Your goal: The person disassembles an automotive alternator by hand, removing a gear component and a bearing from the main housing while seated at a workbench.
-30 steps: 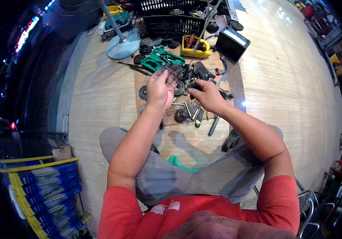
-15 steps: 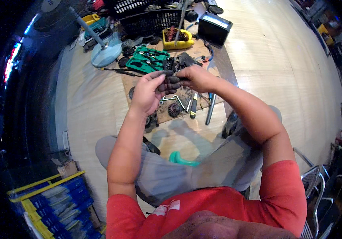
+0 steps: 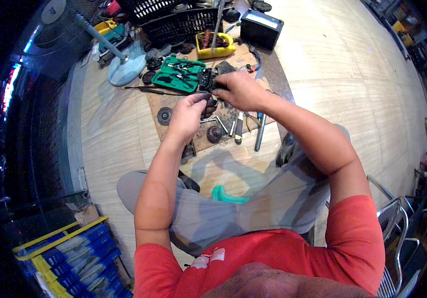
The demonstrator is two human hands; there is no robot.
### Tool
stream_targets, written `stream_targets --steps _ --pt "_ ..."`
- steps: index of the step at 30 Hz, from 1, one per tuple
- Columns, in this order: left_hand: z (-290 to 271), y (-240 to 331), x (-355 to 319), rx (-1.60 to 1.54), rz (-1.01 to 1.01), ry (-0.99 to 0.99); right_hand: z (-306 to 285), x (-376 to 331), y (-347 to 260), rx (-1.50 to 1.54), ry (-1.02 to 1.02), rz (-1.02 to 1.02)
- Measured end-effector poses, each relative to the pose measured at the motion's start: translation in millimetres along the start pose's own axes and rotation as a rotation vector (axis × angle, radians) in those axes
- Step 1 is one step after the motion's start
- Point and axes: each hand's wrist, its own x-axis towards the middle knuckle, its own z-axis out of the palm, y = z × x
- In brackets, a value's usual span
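Over the work board, my left hand is closed, its blackened fingers curled in a pinch; whatever they hold is too small to make out. Just right of it, my right hand has its fingers bent together at the near side of a dark mechanical part. Its fingertips are partly hidden, so what they grip cannot be told. Beyond my left hand lies an open green tool case with pliers-like tools. Nearer me are a dark finned rotor, an L-shaped wrench and a yellow-and-black utility knife.
A metal tube lies right of the knife, a round disc at left. Farther off stand a yellow tub, a black battery, black crates and a fan base. A green stool shows between my legs.
My hands were meeting, the left with fingers spread out. Now they are slightly apart, the left fingers curled in and the right hand beside the dark part. The view has shifted a little.
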Motion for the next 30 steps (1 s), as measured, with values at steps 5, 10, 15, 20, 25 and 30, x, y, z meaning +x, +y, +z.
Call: stream_targets --steps 5,10,15,20,25,30 --pt "-2.7 -4.4 4.6 -0.35 0.089 0.072 15.1 -6.7 -6.8 0.188 0.006 0.117" --pt "-6.2 -3.4 8.7 -0.624 0.224 0.063 40.0 -10.6 -4.3 0.308 -0.011 0.19" --pt "-9.0 -2.8 8.5 -0.708 0.253 0.102 50.4 -12.9 -0.7 0.331 -0.016 0.17" --pt "-9.6 1.4 4.7 -0.691 0.258 0.103 46.1 -10.7 -3.5 0.283 -0.039 0.155" --pt "-10.1 -1.0 5.8 -0.641 0.29 0.085 45.0 -7.3 0.1 0.291 -0.103 0.072" --pt "-8.0 -0.4 1.8 -0.595 0.32 0.102 13.1 0.9 4.6 0.37 -0.272 0.055"
